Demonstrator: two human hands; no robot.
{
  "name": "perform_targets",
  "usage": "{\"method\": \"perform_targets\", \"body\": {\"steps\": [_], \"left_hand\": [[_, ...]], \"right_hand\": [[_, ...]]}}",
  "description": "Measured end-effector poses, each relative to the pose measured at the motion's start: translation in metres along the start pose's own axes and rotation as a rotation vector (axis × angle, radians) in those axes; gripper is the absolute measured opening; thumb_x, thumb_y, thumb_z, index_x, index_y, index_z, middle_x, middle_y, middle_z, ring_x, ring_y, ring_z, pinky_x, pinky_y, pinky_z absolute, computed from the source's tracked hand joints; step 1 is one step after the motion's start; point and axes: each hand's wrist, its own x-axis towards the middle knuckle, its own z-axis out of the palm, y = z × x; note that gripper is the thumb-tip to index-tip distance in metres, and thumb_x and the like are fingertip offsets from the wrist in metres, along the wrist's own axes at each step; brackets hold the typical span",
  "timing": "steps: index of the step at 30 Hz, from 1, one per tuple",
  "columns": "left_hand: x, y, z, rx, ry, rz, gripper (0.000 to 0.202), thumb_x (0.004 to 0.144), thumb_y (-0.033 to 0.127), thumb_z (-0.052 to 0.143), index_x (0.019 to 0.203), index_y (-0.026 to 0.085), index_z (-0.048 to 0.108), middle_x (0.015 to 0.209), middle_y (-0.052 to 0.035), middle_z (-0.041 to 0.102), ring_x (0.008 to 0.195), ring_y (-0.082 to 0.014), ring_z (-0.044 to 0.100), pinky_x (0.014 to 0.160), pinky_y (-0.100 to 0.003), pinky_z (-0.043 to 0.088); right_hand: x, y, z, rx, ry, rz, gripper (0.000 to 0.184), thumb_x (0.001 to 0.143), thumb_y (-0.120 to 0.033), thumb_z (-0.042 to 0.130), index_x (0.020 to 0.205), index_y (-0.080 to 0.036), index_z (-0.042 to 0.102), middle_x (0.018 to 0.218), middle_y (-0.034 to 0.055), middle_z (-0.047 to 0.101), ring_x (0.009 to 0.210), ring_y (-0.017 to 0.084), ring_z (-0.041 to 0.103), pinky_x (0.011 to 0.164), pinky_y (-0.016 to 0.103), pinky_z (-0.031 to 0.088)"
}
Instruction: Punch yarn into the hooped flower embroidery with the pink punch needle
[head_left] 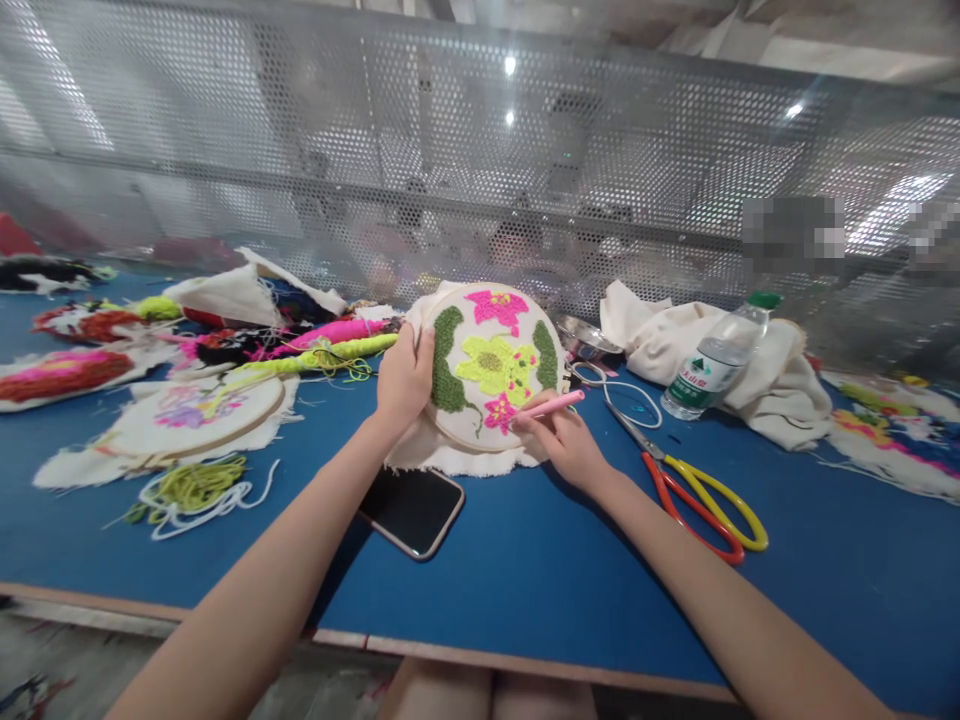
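And here's the embroidery hoop (pixel 489 365), centre of the blue table (pixel 525 570), its stitched face tilted towards the wearer; the left hand (pixel 405 378) has it clamped at the left rim, thumb along the front, the other fingers mostly out of sight; over on the near right, the right hand (pixel 564 442) pinches a pink pen-like tool (pixel 556 403), slanting down leftward to the lower pink flower, its tip hard to make out by the fingertips; so the hoop sits squarely between the two hands, its far rim beyond both; just nearer, a phone (pixel 420 515) lies partly under the cloth's frayed edge; off right, scissors (pixel 654 452) with red and yellow handles, a bottle (pixel 705 372) farther back; away left, a second hoop (pixel 214 415), loose yarn (pixel 196 485) on its near side.
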Motion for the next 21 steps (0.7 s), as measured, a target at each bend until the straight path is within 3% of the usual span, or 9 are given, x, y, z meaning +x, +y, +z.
{"method": "perform_targets", "body": {"steps": [5, 13, 18, 21], "left_hand": [[0.001, -0.001, 0.000, 0.004, -0.001, -0.001, 0.028, 0.092, 0.038, 0.034, 0.068, 0.024, 0.030, 0.060, -0.0002, 0.046, 0.059, -0.0190, 0.050, 0.057, -0.030, 0.034], [-0.001, 0.002, 0.000, -0.006, 0.006, 0.013, 0.028, 0.092, 0.038, 0.035, 0.069, 0.023, 0.033, 0.059, 0.0003, 0.046, 0.059, -0.0183, 0.050, 0.057, -0.029, 0.034], [-0.001, 0.006, -0.002, -0.017, 0.027, 0.031, 0.027, 0.092, 0.037, 0.035, 0.068, 0.023, 0.031, 0.058, 0.0012, 0.043, 0.056, -0.0175, 0.048, 0.055, -0.029, 0.032], [-0.001, 0.005, -0.001, -0.004, 0.029, 0.022, 0.028, 0.092, 0.036, 0.036, 0.068, 0.023, 0.030, 0.058, 0.0010, 0.043, 0.057, -0.0179, 0.048, 0.055, -0.029, 0.032]], "right_hand": [[0.000, 0.001, 0.000, 0.002, 0.026, -0.002, 0.016, 0.091, -0.035, 0.047, 0.094, -0.021, 0.054, 0.096, 0.0058, 0.060, 0.083, 0.018, 0.065, 0.075, 0.032, 0.052], [0.004, -0.001, 0.004, -0.011, 0.019, -0.031, 0.017, 0.087, -0.035, 0.053, 0.085, -0.021, 0.063, 0.091, 0.0056, 0.065, 0.082, 0.018, 0.063, 0.071, 0.031, 0.052], [0.006, -0.002, 0.011, -0.043, -0.003, -0.061, 0.013, 0.083, -0.034, 0.060, 0.082, -0.023, 0.066, 0.089, 0.0038, 0.067, 0.086, 0.020, 0.062, 0.079, 0.034, 0.050], [0.005, -0.003, 0.011, -0.052, 0.028, -0.038, 0.014, 0.086, -0.033, 0.055, 0.084, -0.022, 0.064, 0.090, 0.0036, 0.067, 0.082, 0.019, 0.063, 0.074, 0.032, 0.049]]}}
